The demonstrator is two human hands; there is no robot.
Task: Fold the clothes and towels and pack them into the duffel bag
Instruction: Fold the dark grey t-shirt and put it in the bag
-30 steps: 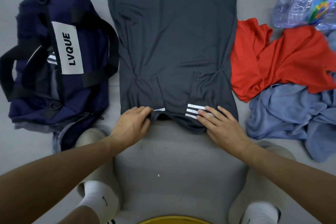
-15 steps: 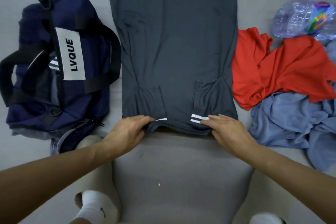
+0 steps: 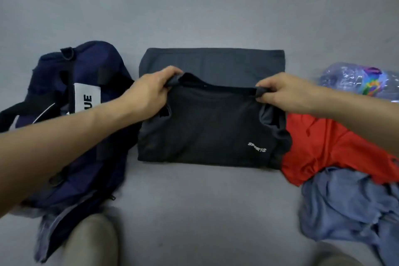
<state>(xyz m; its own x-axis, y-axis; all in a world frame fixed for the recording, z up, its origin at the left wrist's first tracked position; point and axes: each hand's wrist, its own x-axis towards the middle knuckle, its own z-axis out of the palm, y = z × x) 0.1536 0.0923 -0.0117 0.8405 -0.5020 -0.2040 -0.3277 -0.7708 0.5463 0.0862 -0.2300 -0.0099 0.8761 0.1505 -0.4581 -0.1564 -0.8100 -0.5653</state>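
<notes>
**Shirt's near end lifted and carried away from the body**

Since half a second ago, both hands have taken the end of the dark grey T-shirt (image 3: 205,131) that they pinched close to the person and swung it up and forward. That end now lies doubled over the rest of the shirt. The striped sleeve edges seen earlier are out of sight, and the side now facing up shows the neckline and a small white "SPORTS" print (image 3: 257,147).

The left hand (image 3: 151,90) is clenched on a bunch of fabric at the left shoulder corner, fingers curled over the top edge. The right hand (image 3: 280,93) grips the right shoulder corner the same way, with cloth gathered under its fingers. The neckline is stretched between the two hands. Beyond the hands, a flat band of the lower layer sticks out on the floor (image 3: 194,211). Below the hands, toward the person, the folded edge lies straight on the floor.

Just outside the left hand and under that forearm sits the navy duffel bag (image 3: 90,58), its white label (image 3: 87,99) partly covered by the arm. It touches or nearly touches the shirt's left edge. Under the right forearm lies a crumpled red garment (image 3: 328,147), against the shirt's right edge. A rumpled blue garment (image 3: 345,201) lies nearer the person than the red one and overlaps its near edge. Outside the right hand, a clear plastic bag (image 3: 354,80) with colourful contents rests on the floor.
</notes>
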